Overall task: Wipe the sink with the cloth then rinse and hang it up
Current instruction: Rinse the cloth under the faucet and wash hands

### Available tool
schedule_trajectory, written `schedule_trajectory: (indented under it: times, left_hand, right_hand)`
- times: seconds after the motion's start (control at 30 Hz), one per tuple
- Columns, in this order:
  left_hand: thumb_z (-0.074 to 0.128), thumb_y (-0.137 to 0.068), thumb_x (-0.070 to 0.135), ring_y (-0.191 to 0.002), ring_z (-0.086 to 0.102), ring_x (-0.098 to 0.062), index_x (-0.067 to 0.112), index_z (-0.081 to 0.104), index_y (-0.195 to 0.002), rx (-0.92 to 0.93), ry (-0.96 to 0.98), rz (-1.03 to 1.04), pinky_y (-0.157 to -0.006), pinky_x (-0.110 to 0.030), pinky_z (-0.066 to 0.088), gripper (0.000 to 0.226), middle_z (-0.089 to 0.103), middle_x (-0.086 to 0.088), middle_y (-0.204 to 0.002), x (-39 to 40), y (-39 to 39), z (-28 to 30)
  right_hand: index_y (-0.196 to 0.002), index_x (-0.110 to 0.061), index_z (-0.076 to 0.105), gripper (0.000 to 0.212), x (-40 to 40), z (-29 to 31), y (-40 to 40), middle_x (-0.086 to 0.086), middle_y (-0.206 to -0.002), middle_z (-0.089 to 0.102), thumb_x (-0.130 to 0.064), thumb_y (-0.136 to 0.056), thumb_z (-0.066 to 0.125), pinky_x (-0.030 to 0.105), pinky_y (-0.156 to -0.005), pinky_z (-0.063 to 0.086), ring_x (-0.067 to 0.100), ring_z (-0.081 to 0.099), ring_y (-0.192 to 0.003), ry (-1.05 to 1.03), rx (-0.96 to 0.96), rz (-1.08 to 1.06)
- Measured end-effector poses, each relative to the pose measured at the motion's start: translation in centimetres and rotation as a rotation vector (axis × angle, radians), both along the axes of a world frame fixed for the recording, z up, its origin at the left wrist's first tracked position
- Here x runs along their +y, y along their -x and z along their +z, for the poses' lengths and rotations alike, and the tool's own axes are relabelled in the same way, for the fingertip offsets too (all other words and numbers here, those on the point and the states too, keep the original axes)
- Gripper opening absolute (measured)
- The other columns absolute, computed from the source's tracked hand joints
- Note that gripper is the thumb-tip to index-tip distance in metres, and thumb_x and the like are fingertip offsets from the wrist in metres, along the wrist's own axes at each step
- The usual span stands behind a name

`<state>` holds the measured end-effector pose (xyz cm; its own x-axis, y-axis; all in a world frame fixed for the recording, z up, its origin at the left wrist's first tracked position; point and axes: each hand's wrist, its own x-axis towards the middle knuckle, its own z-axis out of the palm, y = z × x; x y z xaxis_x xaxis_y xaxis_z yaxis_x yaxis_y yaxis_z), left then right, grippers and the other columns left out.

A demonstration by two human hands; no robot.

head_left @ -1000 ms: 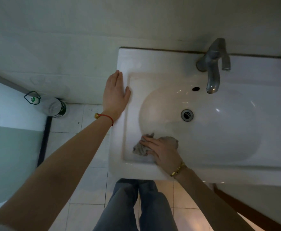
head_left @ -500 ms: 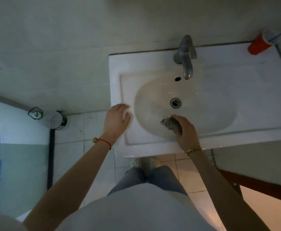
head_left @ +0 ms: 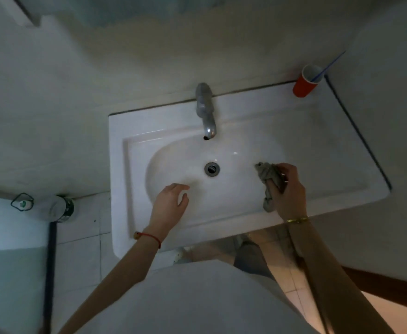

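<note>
Cloth (head_left: pixel 270 182): grey, bunched, clamped in curled fingers of right hand (head_left: pixel 288 189) over sink (head_left: pixel 318 145) basin's right side, long axis front-to-back, tap (head_left: pixel 206 112) up-left; left hand (head_left: pixel 171 206) loose-fingered, empty, nearer drain (head_left: pixel 212 168).

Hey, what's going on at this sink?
A person is wiping the white ceramic sink. The right hand grips a bunched grey cloth on the right side of the basin. The left hand, fingers relaxed, holds nothing over the basin's front left. No water runs from the metal tap.
</note>
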<state>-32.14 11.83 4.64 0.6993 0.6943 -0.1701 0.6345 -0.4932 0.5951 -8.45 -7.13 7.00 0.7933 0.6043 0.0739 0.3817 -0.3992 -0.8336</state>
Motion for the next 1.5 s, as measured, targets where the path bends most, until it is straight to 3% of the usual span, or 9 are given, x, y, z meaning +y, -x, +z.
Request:
schedule_trajectory:
  times: [0.1, 0.27, 0.37, 0.43, 0.6, 0.77, 0.9, 1.1, 1.5]
  left_hand:
    - [0.057, -0.097, 0.018, -0.112, 0.063, -0.023, 0.01, 0.067, -0.122, -0.059, 0.062, 0.161, -0.1, -0.031, 0.047, 0.028, 0.068, -0.007, -0.124, -2.1, -4.8, 0.0]
    - [0.053, -0.099, 0.033, -0.11, 0.065, -0.023, 0.014, 0.067, -0.122, -0.123, 0.395, 0.408, -0.087, -0.021, 0.043, 0.033, 0.069, -0.006, -0.12, -4.0, -12.7, 0.8]
    - [0.042, -0.098, 0.055, -0.127, 0.052, -0.023, 0.026, 0.057, -0.132, -0.151, 0.843, 0.521, -0.108, -0.035, 0.04, 0.047, 0.056, 0.001, -0.138, -3.5, -16.6, 1.2]
    - [0.038, -0.096, 0.062, -0.125, 0.052, -0.022, 0.034, 0.055, -0.122, -0.287, 1.123, 0.613, -0.109, -0.048, 0.043, 0.042, 0.056, 0.003, -0.133, -2.8, -17.9, 1.2]
    - [0.045, -0.091, 0.066, -0.116, 0.061, -0.019, 0.027, 0.058, -0.132, -0.414, 1.277, 0.673, -0.096, -0.039, 0.053, 0.058, 0.065, -0.001, -0.129, -0.3, -17.8, -1.1]
    - [0.045, -0.099, 0.05, -0.112, 0.06, -0.022, 0.008, 0.059, -0.126, -0.494, 1.212, 0.607, -0.107, -0.037, 0.046, 0.052, 0.064, -0.015, -0.122, 2.1, -16.3, -4.0]
    - [0.063, -0.089, 0.052, -0.09, 0.066, -0.021, 0.0, 0.062, -0.118, -0.263, 0.993, 0.632, -0.082, -0.028, 0.057, 0.059, 0.068, -0.011, -0.105, 3.9, -15.8, -4.7]
    - [0.067, -0.088, 0.047, -0.107, 0.066, -0.035, 0.003, 0.062, -0.111, -0.205, 0.852, 0.669, -0.098, -0.05, 0.052, 0.05, 0.069, -0.018, -0.112, 6.0, -15.9, -5.2]
    - [0.066, -0.09, 0.043, -0.101, 0.066, -0.035, 0.002, 0.063, -0.107, -0.16, 0.76, 0.604, -0.092, -0.045, 0.053, 0.045, 0.07, -0.02, -0.107, 7.0, -16.0, -5.6]
  right_hand:
    - [-0.113, -0.018, 0.049, 0.029, 0.8, -0.1, -3.6, 0.001, -0.099, 0.065, -0.012, -0.088, 0.063, 0.025, -0.083, 0.053, 0.017, 0.065, -0.091, -0.067, 0.147, 0.038]
    - [-0.118, -0.013, 0.05, 0.037, 6.4, 0.0, -6.7, -0.003, -0.102, 0.06, -0.01, -0.085, 0.065, -0.002, -0.065, 0.04, -0.008, 0.059, -0.075, -0.009, 0.309, 0.104]
    - [-0.121, -0.018, 0.049, 0.04, 10.3, -0.8, -7.0, -0.007, -0.106, 0.058, -0.014, -0.085, 0.065, 0.005, -0.067, 0.044, -0.003, 0.058, -0.078, 0.047, 0.411, 0.177]
    - [-0.122, -0.019, 0.048, 0.041, 12.6, -1.4, -6.7, -0.006, -0.108, 0.058, -0.016, -0.085, 0.066, 0.015, -0.072, 0.048, 0.007, 0.061, -0.082, 0.079, 0.488, 0.21]
    - [-0.117, -0.017, 0.052, 0.038, 16.4, -3.9, -5.3, -0.004, -0.102, 0.06, -0.022, -0.083, 0.069, 0.017, -0.073, 0.048, 0.009, 0.062, -0.088, 0.198, 0.597, 0.247]
    - [-0.097, -0.013, 0.068, 0.022, 19.0, -4.4, -6.9, 0.006, -0.1, 0.069, -0.028, -0.081, 0.067, 0.041, -0.089, 0.051, 0.023, 0.063, -0.098, 0.386, 0.63, 0.367]
    - [-0.088, -0.019, 0.069, 0.014, 21.0, -1.8, -9.3, 0.003, -0.093, 0.068, -0.025, -0.086, 0.057, 0.036, -0.079, 0.05, 0.016, 0.06, -0.084, 0.162, 0.413, 0.168]
    - [-0.078, -0.005, 0.065, 0.043, 26.0, 2.7, -8.4, 0.005, -0.066, 0.062, -0.037, -0.096, 0.042, 0.027, -0.061, 0.042, 0.011, 0.053, -0.056, 0.183, 0.275, 0.39]
    - [-0.056, -0.011, 0.059, 0.032, 27.5, 2.8, -8.1, 0.002, -0.051, 0.054, -0.019, -0.087, 0.061, 0.027, -0.06, 0.044, 0.01, 0.047, -0.047, 0.074, 0.399, 0.304]
